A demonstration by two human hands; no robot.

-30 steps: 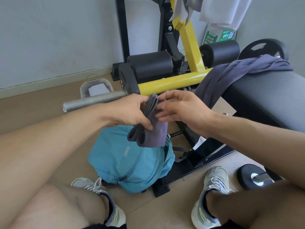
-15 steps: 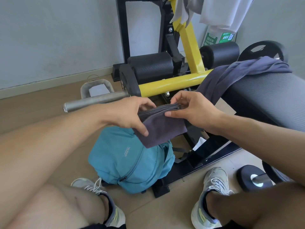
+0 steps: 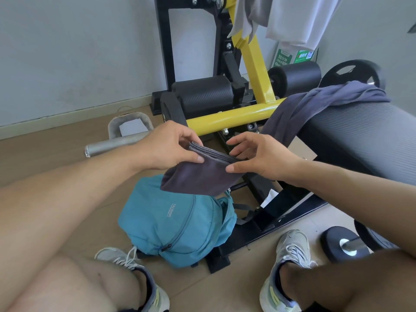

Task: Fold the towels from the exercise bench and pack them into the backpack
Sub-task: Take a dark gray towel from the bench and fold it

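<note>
Dark grey terry cloth, a folded towel [image 3: 202,176] with its stacked hems showing as ridges along the top, is pinched between both hands above the floor. The left hand [image 3: 164,146] grips its upper left end, thumb on the near face and curled fingers behind the layered edge. The right hand [image 3: 258,154] holds the upper right end, thumb tip pressed on the near face and the fingers spread loosely behind the cloth. The towel's long axis runs from left to right, tilting down a little toward the right hand, and its folded bulk hangs below the hems toward the person. Directly under it on the wooden floor lies a teal fabric backpack [image 3: 171,224] with a dark zip across its front, just beside the black steel base of the bench. Farther right, a second purple-grey towel [image 3: 315,104] drapes unfolded over the end of the black ribbed bench pad [image 3: 364,136] and hangs down past the yellow tubular frame [image 3: 231,119].
</note>
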